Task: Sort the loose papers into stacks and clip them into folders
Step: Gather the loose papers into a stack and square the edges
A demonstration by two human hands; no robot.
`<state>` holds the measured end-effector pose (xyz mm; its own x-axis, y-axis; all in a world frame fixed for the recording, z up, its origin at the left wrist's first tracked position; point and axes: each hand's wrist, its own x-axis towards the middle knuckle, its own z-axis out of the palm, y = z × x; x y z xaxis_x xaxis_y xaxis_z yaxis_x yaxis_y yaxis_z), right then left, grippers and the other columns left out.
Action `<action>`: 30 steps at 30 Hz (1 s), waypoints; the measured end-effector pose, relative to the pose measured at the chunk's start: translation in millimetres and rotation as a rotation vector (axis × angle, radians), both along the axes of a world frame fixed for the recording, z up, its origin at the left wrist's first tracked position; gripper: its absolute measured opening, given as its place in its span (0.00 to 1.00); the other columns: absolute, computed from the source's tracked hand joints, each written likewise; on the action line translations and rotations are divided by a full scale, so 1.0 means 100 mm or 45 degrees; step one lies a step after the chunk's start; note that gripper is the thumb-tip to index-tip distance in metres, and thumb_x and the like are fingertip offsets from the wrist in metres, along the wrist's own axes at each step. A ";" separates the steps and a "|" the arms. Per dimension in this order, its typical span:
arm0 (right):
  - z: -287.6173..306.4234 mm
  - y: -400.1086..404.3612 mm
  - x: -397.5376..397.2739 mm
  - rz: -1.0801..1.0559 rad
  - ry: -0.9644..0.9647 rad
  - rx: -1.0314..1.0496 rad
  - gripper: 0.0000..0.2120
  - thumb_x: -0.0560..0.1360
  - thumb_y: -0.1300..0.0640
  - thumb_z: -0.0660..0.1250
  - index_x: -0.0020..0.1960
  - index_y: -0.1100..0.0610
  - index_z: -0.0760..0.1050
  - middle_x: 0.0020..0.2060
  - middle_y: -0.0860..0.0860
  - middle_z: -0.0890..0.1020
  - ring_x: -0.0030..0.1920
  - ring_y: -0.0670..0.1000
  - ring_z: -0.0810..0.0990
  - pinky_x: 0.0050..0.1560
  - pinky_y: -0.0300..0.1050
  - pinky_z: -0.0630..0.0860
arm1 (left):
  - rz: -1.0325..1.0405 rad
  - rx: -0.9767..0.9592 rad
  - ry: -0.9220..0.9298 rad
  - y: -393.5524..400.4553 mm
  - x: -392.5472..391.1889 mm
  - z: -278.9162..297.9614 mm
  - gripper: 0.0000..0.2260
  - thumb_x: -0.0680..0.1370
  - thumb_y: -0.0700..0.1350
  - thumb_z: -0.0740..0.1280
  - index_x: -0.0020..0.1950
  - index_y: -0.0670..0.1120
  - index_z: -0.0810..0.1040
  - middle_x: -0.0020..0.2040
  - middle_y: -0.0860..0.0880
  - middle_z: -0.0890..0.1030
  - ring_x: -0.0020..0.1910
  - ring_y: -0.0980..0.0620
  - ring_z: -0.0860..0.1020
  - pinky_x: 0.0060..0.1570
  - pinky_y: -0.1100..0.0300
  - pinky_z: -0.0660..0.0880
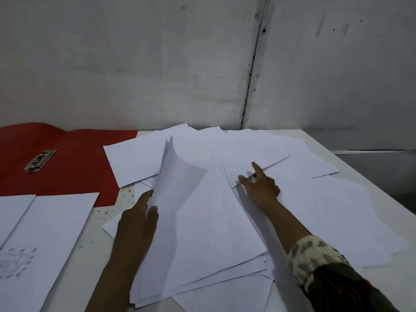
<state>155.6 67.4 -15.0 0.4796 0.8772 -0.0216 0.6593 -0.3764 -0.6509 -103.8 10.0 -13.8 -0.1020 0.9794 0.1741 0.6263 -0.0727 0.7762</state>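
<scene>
A loose heap of white papers [258, 149] covers the middle and right of the table. My left hand [139, 219] grips the left edge of a bundle of sheets [198, 221], lifting that edge so the top sheet curls upward. My right hand [261, 183] lies on the heap to the right of the bundle, fingers spread, fingertips pressing at a sheet's edge. A red folder [74, 161] lies open at the far left with its metal clip [40, 160] on it.
Two sheets [45, 239] lie at the near left, one with a faint pencil drawing. The speckled table top [101, 224] shows between them and the heap. A grey wall [157, 64] stands right behind the table. The table's right edge [382, 190] runs diagonally.
</scene>
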 end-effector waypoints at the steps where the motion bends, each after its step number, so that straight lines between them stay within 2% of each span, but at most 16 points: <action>1: 0.01 0.02 -0.01 0.009 0.031 0.005 0.25 0.75 0.44 0.62 0.71 0.46 0.64 0.63 0.51 0.76 0.67 0.55 0.69 0.70 0.50 0.60 | -0.011 0.016 -0.009 0.00 0.00 0.00 0.19 0.78 0.47 0.62 0.68 0.41 0.70 0.57 0.38 0.79 0.52 0.38 0.79 0.51 0.49 0.73; 4: 0.01 0.08 -0.01 0.057 0.132 0.025 0.21 0.77 0.47 0.61 0.69 0.47 0.69 0.60 0.51 0.78 0.62 0.52 0.74 0.65 0.45 0.64 | -0.019 0.054 -0.048 0.00 0.00 0.00 0.20 0.78 0.48 0.62 0.67 0.40 0.71 0.55 0.38 0.80 0.46 0.43 0.78 0.47 0.53 0.72; 6: 0.02 0.11 -0.02 0.078 0.377 0.141 0.21 0.78 0.53 0.61 0.70 0.52 0.68 0.53 0.53 0.78 0.54 0.50 0.76 0.58 0.42 0.67 | 0.001 0.033 -0.058 0.00 0.01 -0.01 0.18 0.78 0.44 0.62 0.67 0.41 0.70 0.56 0.37 0.80 0.50 0.41 0.78 0.51 0.50 0.73; 7: 0.04 0.10 -0.02 0.026 0.546 0.247 0.21 0.78 0.56 0.62 0.70 0.55 0.68 0.52 0.54 0.79 0.53 0.50 0.75 0.56 0.41 0.68 | 0.014 0.027 -0.062 0.00 0.01 -0.01 0.18 0.78 0.42 0.61 0.68 0.40 0.70 0.57 0.37 0.79 0.52 0.40 0.78 0.53 0.48 0.73; 9: 0.06 0.08 0.03 -0.230 0.793 0.483 0.20 0.75 0.59 0.67 0.66 0.61 0.72 0.60 0.55 0.78 0.58 0.51 0.77 0.61 0.44 0.72 | 0.047 0.022 -0.079 0.01 -0.01 -0.01 0.18 0.78 0.41 0.61 0.68 0.40 0.70 0.57 0.37 0.79 0.52 0.40 0.77 0.52 0.49 0.72; 11: 0.04 0.03 0.12 -0.481 0.841 0.606 0.20 0.72 0.60 0.71 0.63 0.62 0.75 0.63 0.55 0.77 0.61 0.54 0.77 0.64 0.50 0.73 | 0.096 0.017 -0.094 0.03 -0.06 0.00 0.17 0.78 0.40 0.61 0.68 0.39 0.69 0.57 0.37 0.78 0.50 0.41 0.77 0.51 0.50 0.72; 12: 0.01 0.00 0.16 -0.559 0.840 0.626 0.21 0.71 0.61 0.71 0.63 0.62 0.75 0.63 0.55 0.76 0.60 0.55 0.77 0.64 0.50 0.73 | 0.122 0.025 -0.095 0.04 -0.08 0.01 0.17 0.78 0.39 0.61 0.68 0.39 0.69 0.57 0.37 0.79 0.49 0.40 0.77 0.50 0.50 0.72; 15: -0.04 -0.10 0.32 -0.721 0.961 0.671 0.21 0.71 0.67 0.68 0.64 0.62 0.74 0.62 0.56 0.77 0.51 0.53 0.78 0.57 0.44 0.75 | 0.177 0.026 -0.104 0.05 -0.13 0.02 0.18 0.78 0.39 0.61 0.68 0.40 0.69 0.57 0.36 0.79 0.51 0.38 0.77 0.53 0.46 0.73; 18: 0.02 -0.21 0.38 -0.759 1.381 0.802 0.22 0.72 0.73 0.64 0.66 0.65 0.71 0.54 0.56 0.78 0.40 0.52 0.78 0.53 0.46 0.78 | 0.178 0.010 -0.113 0.04 -0.15 0.02 0.18 0.78 0.37 0.60 0.68 0.40 0.69 0.57 0.36 0.79 0.52 0.37 0.77 0.53 0.47 0.73; 19: 0.05 -0.26 0.35 -0.737 1.517 0.832 0.22 0.73 0.74 0.62 0.67 0.67 0.69 0.50 0.56 0.78 0.39 0.52 0.77 0.51 0.46 0.78 | 0.174 0.005 -0.111 0.05 -0.15 0.02 0.18 0.78 0.37 0.60 0.68 0.40 0.69 0.56 0.36 0.79 0.52 0.37 0.77 0.53 0.48 0.72; 21: 0.09 -0.37 0.30 -0.631 1.649 0.803 0.21 0.75 0.74 0.59 0.68 0.69 0.67 0.53 0.59 0.76 0.42 0.54 0.77 0.46 0.44 0.77 | 0.159 -0.013 -0.125 0.06 -0.17 -0.01 0.17 0.78 0.37 0.60 0.68 0.40 0.69 0.56 0.36 0.79 0.52 0.38 0.77 0.52 0.48 0.72; 24: 0.07 -0.48 0.24 -0.376 1.507 0.576 0.24 0.75 0.73 0.61 0.71 0.64 0.65 0.61 0.59 0.73 0.47 0.55 0.78 0.40 0.38 0.79 | 0.134 -0.024 -0.172 0.06 -0.15 -0.02 0.17 0.79 0.39 0.60 0.67 0.41 0.70 0.57 0.37 0.78 0.52 0.40 0.76 0.53 0.49 0.72; 25: 0.06 -0.50 0.23 -0.288 1.400 0.481 0.27 0.75 0.72 0.62 0.72 0.61 0.63 0.65 0.59 0.71 0.53 0.56 0.77 0.45 0.39 0.80 | 0.123 -0.024 -0.179 0.06 -0.14 -0.01 0.17 0.79 0.39 0.60 0.68 0.40 0.69 0.59 0.37 0.78 0.54 0.39 0.76 0.54 0.49 0.71; 27: 0.01 -0.50 0.25 -0.136 1.175 0.315 0.34 0.75 0.68 0.65 0.76 0.56 0.55 0.70 0.57 0.67 0.62 0.55 0.73 0.60 0.47 0.73 | 0.100 -0.016 -0.214 0.04 -0.10 0.02 0.18 0.79 0.40 0.59 0.69 0.40 0.67 0.64 0.38 0.75 0.60 0.38 0.73 0.58 0.50 0.69; 28: 0.00 -0.51 0.26 -0.077 1.087 0.261 0.35 0.75 0.66 0.66 0.76 0.56 0.53 0.69 0.57 0.69 0.61 0.54 0.73 0.62 0.50 0.70 | 0.093 -0.012 -0.246 0.03 -0.09 0.03 0.19 0.80 0.40 0.58 0.71 0.40 0.64 0.67 0.39 0.72 0.64 0.39 0.71 0.61 0.50 0.67; 30: 0.01 -0.54 0.23 0.059 0.922 0.177 0.28 0.76 0.65 0.65 0.74 0.58 0.61 0.57 0.59 0.78 0.52 0.52 0.76 0.57 0.49 0.72 | 0.086 -0.016 -0.289 0.04 -0.08 0.04 0.22 0.80 0.41 0.56 0.74 0.42 0.58 0.72 0.41 0.66 0.69 0.41 0.66 0.67 0.52 0.62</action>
<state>178.8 13.6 -14.3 0.3501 0.9138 -0.2058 0.0594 -0.2409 -0.9687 -112.2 14.4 -9.4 -0.2024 0.9710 0.1269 0.4388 -0.0259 0.8982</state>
